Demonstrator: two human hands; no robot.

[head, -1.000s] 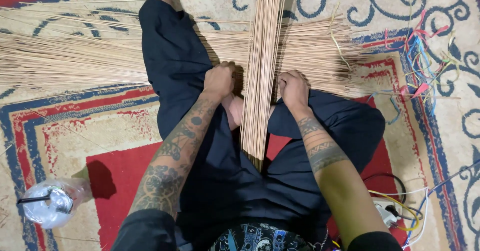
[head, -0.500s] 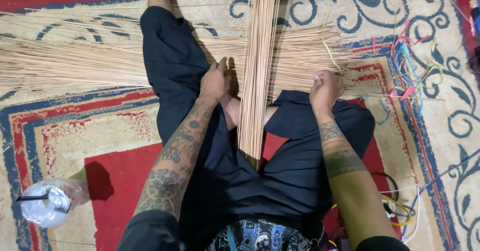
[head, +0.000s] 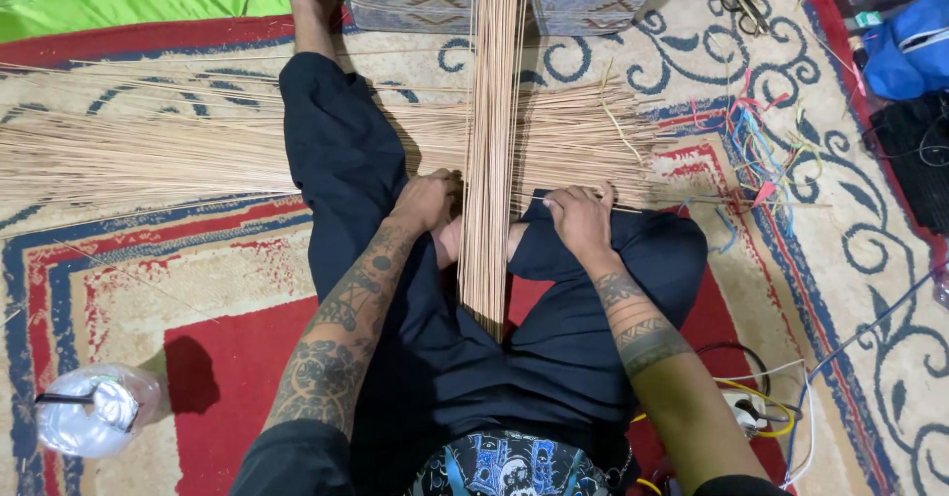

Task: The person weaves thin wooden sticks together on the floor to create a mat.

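A long upright bundle of thin tan reed sticks point(head: 491, 160) is steadied by the left hand point(head: 427, 200); the right hand point(head: 578, 217), fingers curled, presses crosswise tan sticks point(head: 583, 140), best kept flat and aligned.

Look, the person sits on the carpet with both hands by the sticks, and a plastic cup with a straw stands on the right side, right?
Not quite. The head view shows the plastic cup on the left side, not the right. The left hand and right hand do rest beside the sticks on the carpet.
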